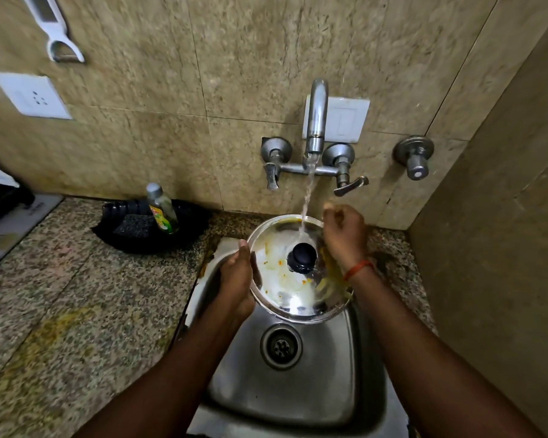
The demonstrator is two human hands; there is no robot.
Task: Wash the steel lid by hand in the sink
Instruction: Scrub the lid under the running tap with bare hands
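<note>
Okay, left hand [234, 279] is cupping the near-left rim of the steel lid [279, 279], thumb over the edge and fingers tucked out of sight beneath, a firm grip that carries the weight. Right hand [345, 235] is at the far-right rim with fingers curled in. It's blurred, and I cannot tell whether they pinch the rim or just brush it. An orange thread band [358, 268] sits on that wrist.

The lid is held in the air over the far end of the sink [298, 390], tipped toward the person with its black knob [302, 253] facing up. That tilt looks deliberate: the water stream [307, 197] lands just beyond the knob and can sheet down the face and off the low edge into the basin. Yellow-orange food smears show around the knob and along the right side, so my read is that this is the opening rinse, with scrubbing yet to come.

Above, the tap spout [317, 115] is running from the wall mixer, and its right lever [350, 184] is swung outward. The drain [281, 346] sits open below the lid.

Out on the granite desk [60, 295], along its back edge left of the sink, a black tray [184, 235] holds a dish soap bottle [163, 210] and a dark scrub pad [133, 227], within easy reach of the left hand.
</note>
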